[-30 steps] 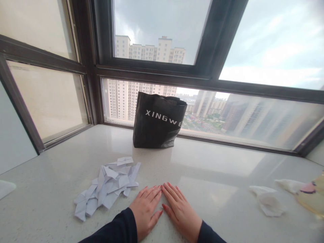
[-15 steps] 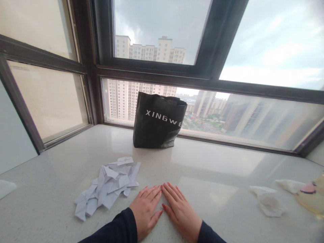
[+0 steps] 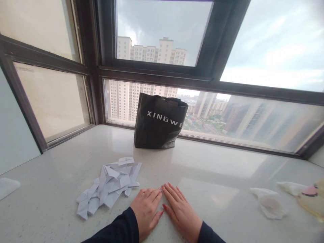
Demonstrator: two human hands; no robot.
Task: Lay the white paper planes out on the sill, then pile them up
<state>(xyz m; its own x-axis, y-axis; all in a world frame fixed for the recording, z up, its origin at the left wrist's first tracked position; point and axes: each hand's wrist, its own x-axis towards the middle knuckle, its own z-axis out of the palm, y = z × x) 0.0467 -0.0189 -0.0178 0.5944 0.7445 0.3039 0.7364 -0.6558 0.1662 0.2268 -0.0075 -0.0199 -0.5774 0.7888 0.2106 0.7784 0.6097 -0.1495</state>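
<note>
My left hand (image 3: 146, 211) rests palm down on the pale speckled counter (image 3: 202, 168), its fingers lying flat and slightly bent, holding nothing. Beside it, my right hand (image 3: 180, 212) also lies flat on the counter with its fingers stretched out and nothing in it. The fingertips of both hands meet or nearly meet at the front middle. Just left of my left hand is a loose pile of folded white papers (image 3: 110, 187). A black bag (image 3: 159, 123) with white lettering stands upright behind the hands, near the window.
Crumpled white tissue (image 3: 269, 203) lies at the right, near a yellowish item with a pink patch (image 3: 311, 195) at the edge of view. Something white (image 3: 7, 188) lies at the far left. Dark window frames (image 3: 162, 77) border the counter behind and at the left.
The view has shifted slightly, so the bag and papers appear a little further right. The fingers of my left hand look slightly more bent; my right hand has stayed in place.
</note>
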